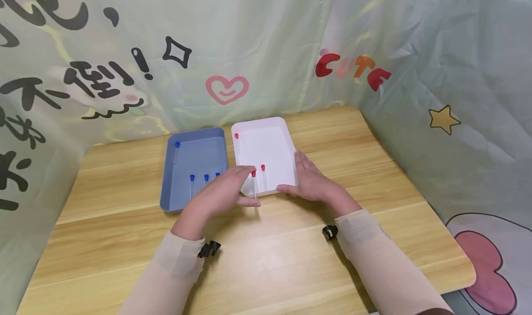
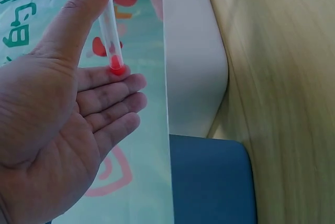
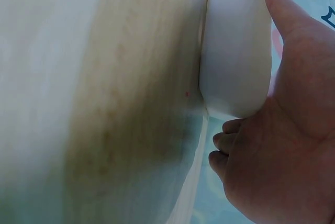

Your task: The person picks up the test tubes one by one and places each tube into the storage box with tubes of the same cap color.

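My left hand (image 1: 222,190) pinches a clear test tube with a red cap (image 2: 109,30) between thumb and index finger, its capped end at the index finger. The tube overlaps the near edge of the white tray (image 1: 270,139) in the head view. My right hand (image 1: 309,181) holds the tray's near right corner, thumb on the near side and fingers along the right wall. Inside the tray, another red-capped tube (image 1: 263,174) lies close to the held one. At the far left corner shows one more red cap (image 1: 236,136).
A blue tray (image 1: 203,151) stands left of the white one, holding several blue-capped tubes (image 1: 192,181), partly hidden by my left hand. Both trays sit on the wooden table (image 1: 282,259), near a printed cloth backdrop (image 1: 274,42).
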`<move>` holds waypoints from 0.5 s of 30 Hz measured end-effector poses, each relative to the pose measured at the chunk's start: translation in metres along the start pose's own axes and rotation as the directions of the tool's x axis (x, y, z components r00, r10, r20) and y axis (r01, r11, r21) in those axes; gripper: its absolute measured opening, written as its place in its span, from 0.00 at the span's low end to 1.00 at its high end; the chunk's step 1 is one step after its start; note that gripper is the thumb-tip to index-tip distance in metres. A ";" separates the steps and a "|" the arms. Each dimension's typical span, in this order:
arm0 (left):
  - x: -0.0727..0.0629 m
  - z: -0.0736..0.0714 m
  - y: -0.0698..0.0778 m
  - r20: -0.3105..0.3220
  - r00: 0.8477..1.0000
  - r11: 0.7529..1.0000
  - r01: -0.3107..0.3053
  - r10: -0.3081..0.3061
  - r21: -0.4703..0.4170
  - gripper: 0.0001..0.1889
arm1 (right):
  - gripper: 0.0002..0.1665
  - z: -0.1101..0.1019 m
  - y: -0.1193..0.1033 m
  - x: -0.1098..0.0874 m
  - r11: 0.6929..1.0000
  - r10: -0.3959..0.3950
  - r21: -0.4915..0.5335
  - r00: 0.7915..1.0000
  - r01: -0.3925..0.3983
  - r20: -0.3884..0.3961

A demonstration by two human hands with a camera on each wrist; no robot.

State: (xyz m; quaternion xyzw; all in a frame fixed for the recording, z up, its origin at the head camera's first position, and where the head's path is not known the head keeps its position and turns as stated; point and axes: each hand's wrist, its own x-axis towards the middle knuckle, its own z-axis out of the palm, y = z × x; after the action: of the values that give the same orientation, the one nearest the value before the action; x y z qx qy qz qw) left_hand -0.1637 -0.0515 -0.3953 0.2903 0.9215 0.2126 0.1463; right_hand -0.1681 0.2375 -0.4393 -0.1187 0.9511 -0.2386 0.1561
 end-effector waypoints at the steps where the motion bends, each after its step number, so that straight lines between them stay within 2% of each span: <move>1: 0.002 0.000 -0.001 -0.001 1.000 1.000 0.001 -0.001 0.001 0.52 | 0.78 0.000 0.000 0.000 1.000 -0.001 0.001 1.000 0.001 -0.001; 15: 0.026 0.006 -0.011 -0.023 0.999 0.999 -0.027 0.028 0.030 0.50 | 0.78 -0.001 0.000 0.000 1.000 0.001 0.004 1.000 -0.001 0.006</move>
State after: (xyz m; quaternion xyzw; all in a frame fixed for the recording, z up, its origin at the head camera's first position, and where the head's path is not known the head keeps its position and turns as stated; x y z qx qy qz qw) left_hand -0.1869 -0.0427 -0.4092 0.3025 0.9221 0.2043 0.1284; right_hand -0.1684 0.2379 -0.4386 -0.1184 0.9502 -0.2402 0.1594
